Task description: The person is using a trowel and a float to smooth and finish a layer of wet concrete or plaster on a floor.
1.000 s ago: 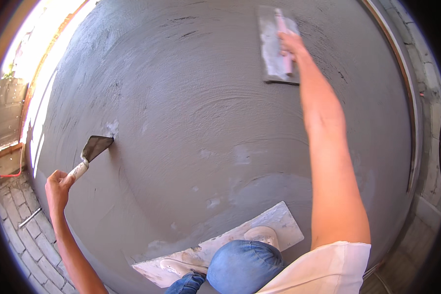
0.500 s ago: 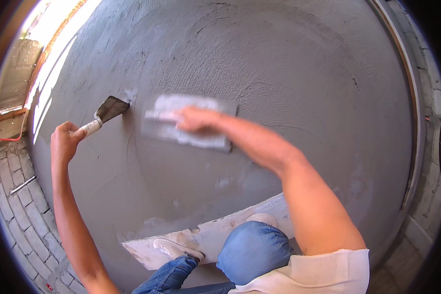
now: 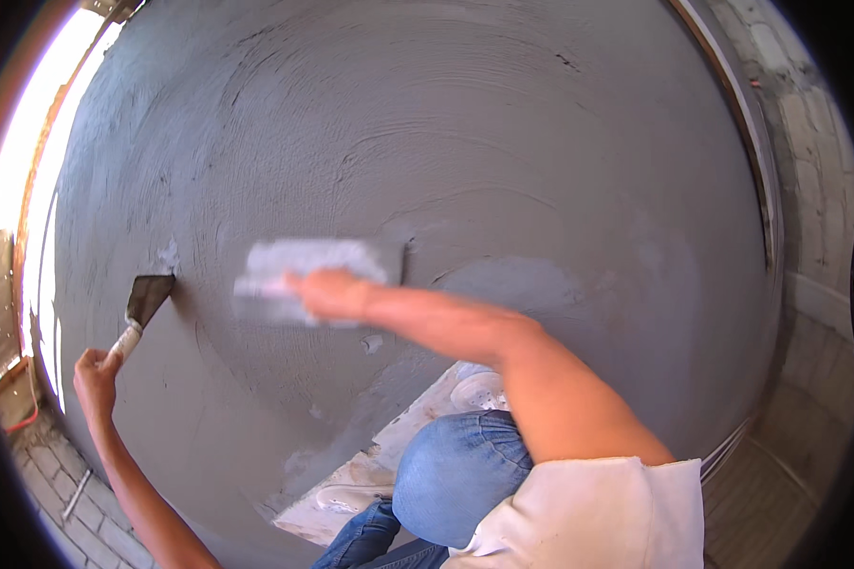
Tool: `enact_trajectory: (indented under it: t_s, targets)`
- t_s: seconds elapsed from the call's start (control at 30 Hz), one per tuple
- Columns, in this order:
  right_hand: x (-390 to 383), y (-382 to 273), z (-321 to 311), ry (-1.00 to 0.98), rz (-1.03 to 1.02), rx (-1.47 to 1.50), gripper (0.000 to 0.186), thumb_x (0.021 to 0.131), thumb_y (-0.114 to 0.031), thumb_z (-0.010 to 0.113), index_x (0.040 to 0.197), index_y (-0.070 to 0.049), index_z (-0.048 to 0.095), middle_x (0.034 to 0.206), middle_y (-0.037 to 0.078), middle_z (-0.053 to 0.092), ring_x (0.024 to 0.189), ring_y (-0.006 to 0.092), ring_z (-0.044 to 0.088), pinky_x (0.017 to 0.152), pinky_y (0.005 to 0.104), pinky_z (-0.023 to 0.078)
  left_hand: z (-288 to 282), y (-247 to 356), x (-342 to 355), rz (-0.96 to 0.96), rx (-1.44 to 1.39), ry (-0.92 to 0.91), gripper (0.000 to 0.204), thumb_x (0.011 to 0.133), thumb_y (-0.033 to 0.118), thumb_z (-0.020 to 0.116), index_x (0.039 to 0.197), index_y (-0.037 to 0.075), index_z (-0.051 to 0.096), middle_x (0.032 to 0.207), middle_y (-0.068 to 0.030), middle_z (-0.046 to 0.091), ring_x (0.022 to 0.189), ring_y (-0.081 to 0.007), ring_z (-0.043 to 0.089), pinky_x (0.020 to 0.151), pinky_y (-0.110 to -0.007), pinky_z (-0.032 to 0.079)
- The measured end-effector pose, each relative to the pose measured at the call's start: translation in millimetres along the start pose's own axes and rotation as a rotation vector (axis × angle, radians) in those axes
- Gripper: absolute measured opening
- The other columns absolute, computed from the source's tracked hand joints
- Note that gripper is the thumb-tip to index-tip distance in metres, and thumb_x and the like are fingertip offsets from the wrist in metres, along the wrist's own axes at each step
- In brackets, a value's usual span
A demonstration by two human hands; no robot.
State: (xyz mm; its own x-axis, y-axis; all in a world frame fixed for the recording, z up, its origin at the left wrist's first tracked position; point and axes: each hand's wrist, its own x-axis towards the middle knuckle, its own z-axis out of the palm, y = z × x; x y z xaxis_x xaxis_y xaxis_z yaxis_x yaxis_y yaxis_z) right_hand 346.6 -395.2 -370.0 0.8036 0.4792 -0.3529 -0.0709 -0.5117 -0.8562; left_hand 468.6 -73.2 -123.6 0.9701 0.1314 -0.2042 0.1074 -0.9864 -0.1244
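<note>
A wall of wet grey plaster point(image 3: 465, 142) fills the view. My right hand point(image 3: 327, 294) grips the handle of a flat rectangular trowel point(image 3: 318, 270), whose blade lies flat against the plaster left of centre. My left hand point(image 3: 95, 375), at the lower left, holds a small pointed trowel point(image 3: 147, 299) by its pale handle. Its dark blade touches the wall beside a light patch of plaster point(image 3: 168, 254). The two blades are about a hand's width apart.
A mortar-smeared board point(image 3: 351, 484) lies on the ground at the wall's foot, with my bent knee in blue jeans point(image 3: 455, 469) and a shoe over it. Brick paving point(image 3: 57, 474) shows at lower left. A metal edge strip point(image 3: 754, 180) and block wall border the right.
My right hand has swept the flat trowel from the upper right of the wall down to left of centre. The left hand and small trowel have hardly moved.
</note>
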Motion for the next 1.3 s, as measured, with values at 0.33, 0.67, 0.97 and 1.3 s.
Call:
enact_trajectory:
  t_s: [0.33,0.67,0.97,1.3]
  targets:
    - [-264,243,-110,1.307,0.614,-0.062,0.036,0.087,-0.018,0.057,0.116,0.003,0.057,0.101,0.021,0.065,0.094,0.0285,0.063,0.083,0.0367,0.048,2,11,15,0.006,-0.039,-0.054,0.027,0.074,0.023,0.070,0.078,-0.003,0.063,0.065,-0.0103,0.059,0.061,-0.0163,0.054,0.060,-0.033,0.044]
    - [-482,287,-21,1.922,0.747,1.084,0.011,0.088,-0.015,0.053,0.094,-0.011,0.045,0.058,-0.003,0.035,0.039,0.0089,0.033,0.034,0.0262,0.035,2,-10,23,0.058,-0.022,-0.065,0.027,0.075,0.024,0.069,0.078,-0.003,0.063,0.063,-0.0091,0.058,0.060,-0.0145,0.053,0.058,-0.032,0.043]
    - [-249,230,-148,1.218,0.400,0.988,0.023,0.091,-0.017,0.054,0.109,-0.012,0.040,0.056,-0.006,0.032,0.039,0.0051,0.028,0.033,0.0233,0.026,-2,-10,19,0.056,0.026,-0.013,0.030,0.069,0.026,0.072,0.079,-0.002,0.066,0.067,-0.0180,0.061,0.064,-0.0275,0.062,0.062,-0.039,0.047]
    - [56,43,-20,0.301,0.097,0.316,0.043,0.085,-0.024,0.061,0.122,-0.007,0.046,0.077,0.006,0.057,0.062,0.0145,0.055,0.054,0.0318,0.047,10,-18,28,0.012,0.033,-0.044,0.030,0.070,0.029,0.072,0.080,0.001,0.068,0.067,-0.0118,0.062,0.064,-0.0210,0.060,0.061,-0.036,0.046]
